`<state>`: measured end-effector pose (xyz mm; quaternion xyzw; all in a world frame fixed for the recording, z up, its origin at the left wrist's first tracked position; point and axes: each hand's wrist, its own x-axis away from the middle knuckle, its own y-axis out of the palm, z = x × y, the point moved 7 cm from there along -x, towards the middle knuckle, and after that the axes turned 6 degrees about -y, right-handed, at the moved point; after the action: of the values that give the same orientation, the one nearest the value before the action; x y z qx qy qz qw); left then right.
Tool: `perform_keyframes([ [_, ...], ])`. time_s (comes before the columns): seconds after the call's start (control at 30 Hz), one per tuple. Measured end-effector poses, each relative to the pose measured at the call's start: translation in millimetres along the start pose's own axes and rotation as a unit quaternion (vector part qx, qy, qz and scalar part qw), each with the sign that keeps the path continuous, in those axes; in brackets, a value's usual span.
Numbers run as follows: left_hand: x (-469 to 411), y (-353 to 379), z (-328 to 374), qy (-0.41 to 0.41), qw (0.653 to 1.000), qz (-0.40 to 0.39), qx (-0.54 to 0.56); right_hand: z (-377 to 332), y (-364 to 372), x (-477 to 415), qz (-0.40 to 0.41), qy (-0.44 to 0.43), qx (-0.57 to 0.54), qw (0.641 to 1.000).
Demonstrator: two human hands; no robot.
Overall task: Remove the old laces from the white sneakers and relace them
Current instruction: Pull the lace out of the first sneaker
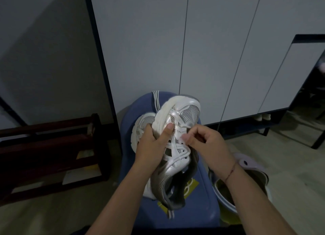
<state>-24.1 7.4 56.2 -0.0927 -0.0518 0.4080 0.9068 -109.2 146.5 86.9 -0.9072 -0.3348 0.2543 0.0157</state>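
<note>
starting at the left edge, a dark wooden shoe rack (52,146) sits on the floor, well apart from the action. next over, the blue stool (202,208) carries everything. a second sneaker (143,122) lies on the seat, mostly hidden behind the left hand (153,143). that hand is wrapped round the sneaker (181,111) being worked on, fingers curled round the sole side and thumb pressed on the upper just beside the eyelets. the shoe is tilted, toe pointing away toward the cabinet doors (149,50), heel end down near the seat. a few loose laces (156,101) poke out past the toe at the stool's far edge. the threaded lace (184,127) crosses the tongue, and the right hand (205,141) has its fingertips curled in, pinching it right by the eyelets. it's blurry there, so which strand is hard to call. there's free room above the shoe, up to the cabinet. right of the stool, a pale basin (226,204) is half covered by the right forearm, with a lilac clog (246,162) just beyond. both forearms are cut off at the bottom edge.
</note>
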Motion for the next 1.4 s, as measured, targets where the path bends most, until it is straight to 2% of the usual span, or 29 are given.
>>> perform_keyframes([
  [0.03, -1.9, 1.5, -2.8, -0.009, 1.000, -0.005, 0.015, 0.1, 0.5, 0.4, 0.013, 0.023, -0.099, 0.995],
  [0.07, -3.5, 3.1, -5.0, -0.018, 0.999, -0.014, 0.032, 1.8, 1.8, 1.1, 0.031, 0.058, -0.219, 0.974],
  [0.13, -2.9, 5.2, -4.1, -0.024, 0.998, -0.028, 0.056, 6.8, 4.8, 3.7, 0.065, 0.126, -0.409, 0.901],
  [0.17, -2.3, 4.8, -2.6, -0.021, 0.998, -0.029, 0.058, 11.3, 5.0, 4.9, 0.079, 0.151, -0.452, 0.876],
  [0.2, -2.2, 4.3, -1.3, -0.019, 0.998, -0.025, 0.052, 13.9, 4.4, 5.7, 0.087, 0.167, -0.462, 0.867],
  [0.23, -2.7, 3.0, -0.9, -0.017, 0.999, -0.018, 0.044, 16.0, 1.1, 5.7, 0.093, 0.166, -0.424, 0.885],
  [0.27, -3.2, 1.5, -0.6, -0.014, 0.999, -0.010, 0.038, 17.0, -4.5, 5.3, 0.097, 0.148, -0.331, 0.927],
  [0.3, -4.0, -0.5, -2.4, -0.012, 1.000, 0.000, 0.025, 14.8, -9.0, 4.7, 0.087, 0.114, -0.204, 0.968],
  [0.33, -4.1, -2.4, -3.4, -0.010, 1.000, 0.010, 0.011, 9.6, -10.1, 4.2, 0.069, 0.075, -0.081, 0.991],
  [0.4, -3.4, -3.0, -4.1, -0.003, 1.000, 0.015, -0.017, 2.6, -7.0, 4.0, 0.041, 0.006, 0.073, 0.996],
  [0.53, -2.5, -0.7, -2.8, 0.016, 0.999, 0.009, -0.034, -7.6, -3.5, -0.3, 0.045, -0.086, 0.230, 0.968],
  [0.6, -1.5, -1.9, -1.2, 0.021, 0.999, 0.013, -0.037, -10.9, -0.8, -1.1, 0.047, -0.107, 0.227, 0.967],
  [0.63, -1.4, -2.0, -0.7, 0.021, 0.999, 0.012, -0.039, -10.2, -1.5, -1.0, 0.051, -0.098, 0.177, 0.978],
  [0.7, -4.7, -1.9, -3.3, 0.004, 1.000, 0.006, -0.020, -6.3, -9.6, -0.3, 0.088, -0.048, -0.006, 0.995],
  [0.73, -7.0, -2.2, -5.8, -0.009, 1.000, 0.004, 0.001, -1.6, -16.1, -0.2, 0.119, -0.018, -0.120, 0.985],
  [0.77, -8.8, -2.9, -7.9, -0.018, 0.999, 0.002, 0.026, 6.2, -21.6, -0.7, 0.150, 0.016, -0.230, 0.961],
  [0.8, -8.9, -3.0, -8.4, -0.024, 0.999, 0.001, 0.045, 13.4, -25.0, -1.4, 0.175, 0.050, -0.313, 0.932],
  [0.83, -8.8, -1.9, -9.4, -0.025, 0.998, -0.003, 0.051, 20.3, -27.3, -1.3, 0.195, 0.078, -0.348, 0.914],
  [0.87, -8.1, -0.4, -9.7, -0.024, 0.998, -0.008, 0.051, 24.7, -29.7, -0.9, 0.202, 0.095, -0.321, 0.920],
  [0.9, -6.8, 0.4, -9.2, -0.022, 0.999, -0.007, 0.043, 25.4, -32.6, -0.4, 0.195, 0.092, -0.245, 0.945],
  [0.97, -2.7, 0.6, -7.4, -0.025, 0.999, 0.007, 0.020, 13.3, -29.2, -0.2, 0.139, 0.041, -0.064, 0.987],
  [1.0, -1.1, 0.6, -6.6, -0.025, 1.000, 0.016, 0.007, 5.7, -23.3, 0.4, 0.102, 0.016, 0.008, 0.995],
  [1.07, 0.3, 2.1, -4.7, -0.018, 0.999, 0.022, -0.018, -2.0, -14.3, 1.6, 0.051, -0.020, 0.115, 0.992],
  [1.13, 1.4, 3.3, -3.2, -0.012, 0.999, 0.019, -0.032, -6.8, -11.1, 0.4, 0.047, -0.062, 0.219, 0.973],
  [1.2, 2.6, 3.3, -3.7, -0.012, 0.999, 0.012, -0.030, -11.7, -8.5, -0.7, 0.048, -0.093, 0.277, 0.955],
  [1.23, 2.6, 3.1, -4.1, -0.011, 1.000, 0.009, -0.025, -13.2, -7.6, -0.7, 0.050, -0.112, 0.281, 0.952],
  [1.3, 2.1, 2.2, -4.7, -0.009, 1.000, 0.007, -0.016, -16.3, -6.6, -0.1, 0.056, -0.119, 0.216, 0.967],
  [1.4, -3.3, -0.5, -8.0, -0.019, 1.000, 0.009, 0.006, -8.4, -21.9, -0.3, 0.118, -0.049, 0.007, 0.992],
])
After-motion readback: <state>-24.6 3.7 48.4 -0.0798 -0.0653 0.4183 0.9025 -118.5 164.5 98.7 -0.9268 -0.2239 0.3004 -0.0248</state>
